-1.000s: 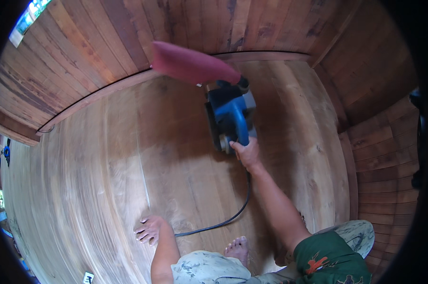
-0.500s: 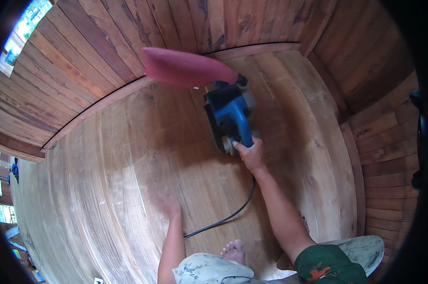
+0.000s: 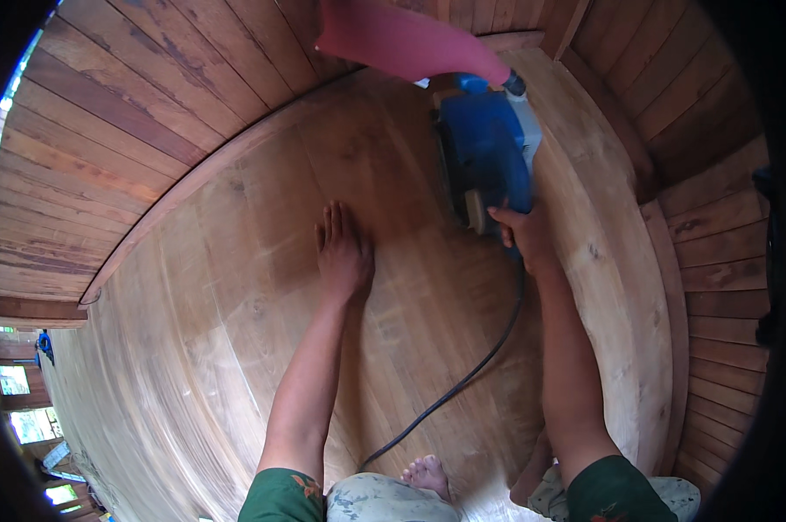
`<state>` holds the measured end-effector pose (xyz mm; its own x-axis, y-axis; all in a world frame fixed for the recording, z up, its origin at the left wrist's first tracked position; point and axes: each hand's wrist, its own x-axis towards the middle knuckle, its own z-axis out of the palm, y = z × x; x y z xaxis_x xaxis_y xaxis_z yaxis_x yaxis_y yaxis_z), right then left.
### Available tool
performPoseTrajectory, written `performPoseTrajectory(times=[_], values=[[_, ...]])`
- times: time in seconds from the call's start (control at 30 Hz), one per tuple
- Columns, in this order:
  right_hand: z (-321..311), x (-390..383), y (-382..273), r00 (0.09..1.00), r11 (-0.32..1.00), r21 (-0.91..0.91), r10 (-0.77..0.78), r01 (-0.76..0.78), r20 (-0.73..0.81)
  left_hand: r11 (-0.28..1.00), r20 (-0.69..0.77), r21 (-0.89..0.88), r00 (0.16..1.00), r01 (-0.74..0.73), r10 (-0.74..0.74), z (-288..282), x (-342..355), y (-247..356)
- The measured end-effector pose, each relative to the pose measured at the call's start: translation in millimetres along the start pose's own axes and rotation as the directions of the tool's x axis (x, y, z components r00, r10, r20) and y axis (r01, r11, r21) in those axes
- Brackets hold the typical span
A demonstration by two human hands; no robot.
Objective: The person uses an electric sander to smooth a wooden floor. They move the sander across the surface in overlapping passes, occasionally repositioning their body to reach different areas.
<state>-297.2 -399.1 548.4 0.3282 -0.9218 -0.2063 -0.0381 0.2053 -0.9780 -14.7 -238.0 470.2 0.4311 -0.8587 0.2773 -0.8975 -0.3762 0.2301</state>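
A blue belt sander (image 3: 482,139) is at the far right of the wooden floor (image 3: 236,313). My right hand (image 3: 532,235) is closed around its rear handle, with the arm stretched forward. From the far end of the sander a pink cloth dust bag (image 3: 410,42) reaches out to the left, toward the far wall. Left of the sander, my left hand (image 3: 346,261) lies with its palm down and fingers stretched on the boards, holding nothing. The black power cord (image 3: 462,383) curves from the handle back toward my legs. The sander's underside is hidden.
A plank wall (image 3: 175,113) closes off the far side, and another plank wall (image 3: 723,270) stands on the right. Baseboards run along both. My bare foot (image 3: 428,477) rests on the floor close by. At the far left lies a small blue object (image 3: 44,346).
The sander has moved forward and to the right with my right hand. My left hand, blurred before, has come forward and now lies on the floor. The view has shifted a little.
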Motion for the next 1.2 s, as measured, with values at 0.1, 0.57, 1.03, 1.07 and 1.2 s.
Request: performPoseTrajectory(times=[0.1, 0.57, 1.03, 1.07, 1.2], values=[[-13, 7, -1, 1.0, 1.0, 0.007, 0.015, -0.015, -0.022, 0.996, -0.011, -0.062, 0.998, 0.068, -0.068, 2, 4, 10], [11, 6, -7, 1.0, 1.0, 0.013, 0.026, -0.026, -0.003, 0.997, -0.075, -0.003, 0.994, 0.08, -0.08, -3, 0, 15], [61, -37, 0, 0.984, 0.998, -0.005, 0.058, -0.057, 0.17, 0.625, -0.165, 0.138, 0.64, 0.768, -0.75, -75, -196, -144], [69, -37, 2, 0.983, 0.998, -0.004, 0.055, -0.056, 0.176, 0.57, -0.188, 0.191, 0.6, 0.799, -0.778, -84, -227, -149], [105, -33, 7, 0.978, 1.0, -0.011, 0.029, -0.027, 0.205, 0.474, -0.261, 0.169, 0.503, 0.864, -0.824, -97, -319, -149]])
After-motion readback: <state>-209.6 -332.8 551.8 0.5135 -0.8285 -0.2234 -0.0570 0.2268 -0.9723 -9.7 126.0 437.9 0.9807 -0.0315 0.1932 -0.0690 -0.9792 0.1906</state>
